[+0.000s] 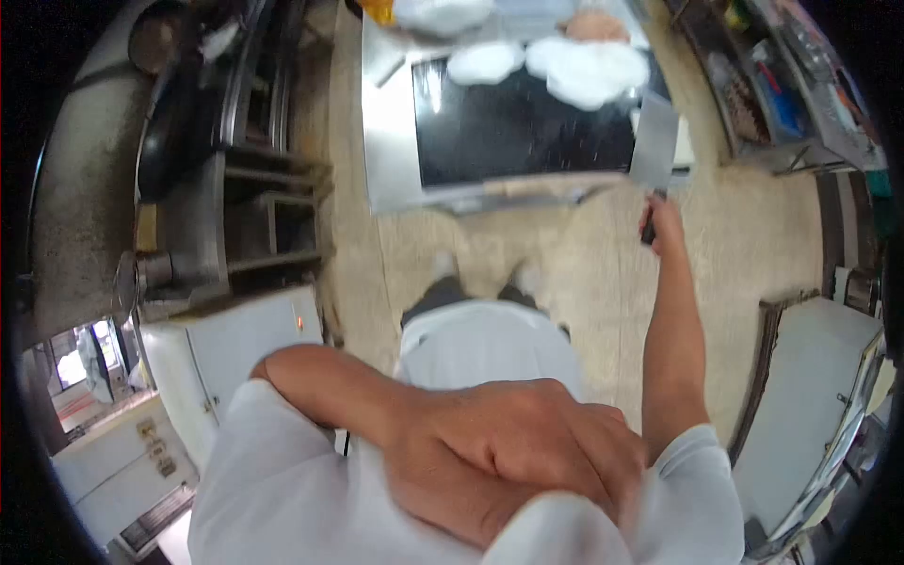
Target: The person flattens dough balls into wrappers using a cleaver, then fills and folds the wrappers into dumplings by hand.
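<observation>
My right hand (667,226), on an outstretched arm, is closed round the black handle (649,231) of a wide-bladed cleaver (656,141). The blade points away from me, over the right edge of a steel table (391,155). Close to the camera, my left hand (527,443) is bent across my chest with its fingers curled. White cloth (560,532) lies against it, and what its fingertips hold is hidden. A black board (523,137) lies on the table, with white lumpy items (589,71) along its far side.
Metal shelving (268,217) and a white cabinet (254,339) stand on the left. At the upper right is a rack (772,85) holding assorted items. A pale low unit (810,395) stands at the lower right. Tan floor (603,301) surrounds my feet.
</observation>
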The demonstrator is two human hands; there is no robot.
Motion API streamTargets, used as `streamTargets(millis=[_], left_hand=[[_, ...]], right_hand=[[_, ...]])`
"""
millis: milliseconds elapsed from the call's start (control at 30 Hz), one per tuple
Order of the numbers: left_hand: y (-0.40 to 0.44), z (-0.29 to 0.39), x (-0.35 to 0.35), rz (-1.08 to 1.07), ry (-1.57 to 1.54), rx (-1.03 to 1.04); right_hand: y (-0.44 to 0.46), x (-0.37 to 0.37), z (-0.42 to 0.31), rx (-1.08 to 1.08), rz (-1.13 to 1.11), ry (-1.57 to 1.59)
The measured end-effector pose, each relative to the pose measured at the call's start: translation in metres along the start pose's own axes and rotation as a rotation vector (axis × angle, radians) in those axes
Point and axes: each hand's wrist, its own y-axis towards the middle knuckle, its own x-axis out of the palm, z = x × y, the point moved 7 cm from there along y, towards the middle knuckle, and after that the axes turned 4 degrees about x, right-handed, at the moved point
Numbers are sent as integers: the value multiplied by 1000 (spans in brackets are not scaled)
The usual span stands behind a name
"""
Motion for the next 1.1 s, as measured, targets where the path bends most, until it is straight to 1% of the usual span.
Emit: streamTargets(millis=[67, 100, 133, 200, 233, 267, 300, 333, 367, 400, 433, 467, 567, 600, 633, 667, 700, 733, 767, 800, 833, 867, 900, 933, 967, 1000, 1033, 1067, 1100], left_hand=[[-3, 6, 25, -9, -341, -107], [-5, 5, 30, 19, -470, -160], [-8, 5, 32, 76, -548, -200], [-12, 0, 22, 223, -549, -272], [-11, 5, 16, 145, -379, -186], [-13, 9, 9, 61, -227, -90], [-13, 9, 6, -10, -88, 14], [-13, 9, 5, -66, 49, 117], [-10, 11, 3, -51, 115, 146], [-7, 14, 4, -33, 182, 173], [-4, 18, 7, -14, 249, 200], [7, 16, 4, -161, 241, 130], [-9, 9, 19, -56, 421, 359], [-4, -3, 19, -18, 79, 72], [5, -2, 14, -16, 44, 78], [13, -2, 8, -14, 9, 83], [22, -1, 3, -13, -25, 88], [27, 4, 9, -169, 95, -59], [24, 4, 13, -154, 166, 123], [26, 13, 15, -122, 251, 309], [24, 18, 14, -71, 337, 486], [20, 0, 16, -47, 124, 169], [24, -7, 25, -116, -18, 7], [26, -14, 33, -162, -148, -165], [22, -16, 32, 66, -108, -173], [18, -18, 21, 160, -94, -189], [14, -18, 13, 255, -80, -206], [20, -11, 5, 219, 92, 4], [25, -1, -3, 184, 148, 104]], right_hand=[[-10, -1, -3, 30, -16, 69], [-15, 1, -3, 50, 17, 47], [-16, -1, -7, 54, 57, 31], [-8, -4, -1, 75, 36, 19], [-8, -5, -1, 59, 2, -1], [5, -10, 5, 28, 35, -121], [1, -8, 6, 53, 22, -7], [-7, -6, -2, 13, 0, -93], [-12, -34, -7, 10, 42, -104], [-15, -28, -8, 9, 35, -45], [-16, -1, -6, 11, -11, 20], [-18, 1, -6, 33, 1, 1], [-15, -2, -7, 50, 5, -15], [-13, -4, -7, 48, 3, -48], [-15, -2, -9, 68, -7, 16], [-14, -6, -9, 34, -18, -1], [-12, -12, -14, 28, 25, -25], [-11, -7, -5, 44, 40, -48], [-8, -6, -2, 58, 44, -53], [-5, 19, -3, 89, 5, -75], [-9, 4, -9, 101, 45, -103], [-14, -5, -1, 109, 30, -108], [-7, -5, 2, 93, 38, -98], [-1, -11, 0, 5, 44, -135], [6, -19, 10, 55, 16, -110], [14, -17, 8, -17, 78, -243], [-11, -5, -8, 10, 63, -76], [-6, -3, -6, 17, 34, -128], [-16, -1, -13, 18, 46, -141]])
